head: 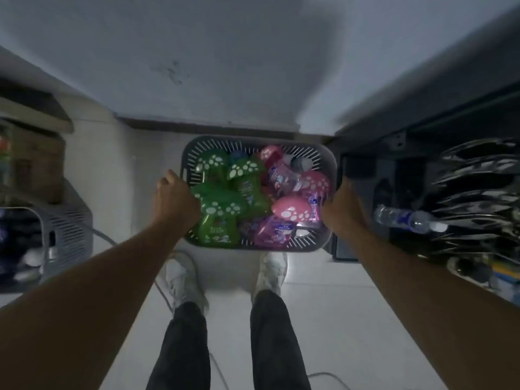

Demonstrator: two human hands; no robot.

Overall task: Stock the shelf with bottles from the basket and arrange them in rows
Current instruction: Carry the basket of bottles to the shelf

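Observation:
A grey slatted plastic basket (306, 149) is in front of me, just beyond my white shoes. It is filled with mushroom-capped bottles: green ones (222, 212) on the left side, pink ones (291, 208) and purple ones (274, 230) on the right side. My left hand (174, 197) grips the basket's left rim with curled fingers. My right hand (342, 206) grips the right rim. Whether the basket stands on the floor or is lifted is unclear. The view is blurred.
A dark shelf unit (422, 128) stands on the right, with shiny black packets (475, 192) and a clear water bottle (408, 219) lying on it. Another grey basket (67, 226) and a cardboard box (39, 164) are at the left. Cables (166, 288) run across the white floor.

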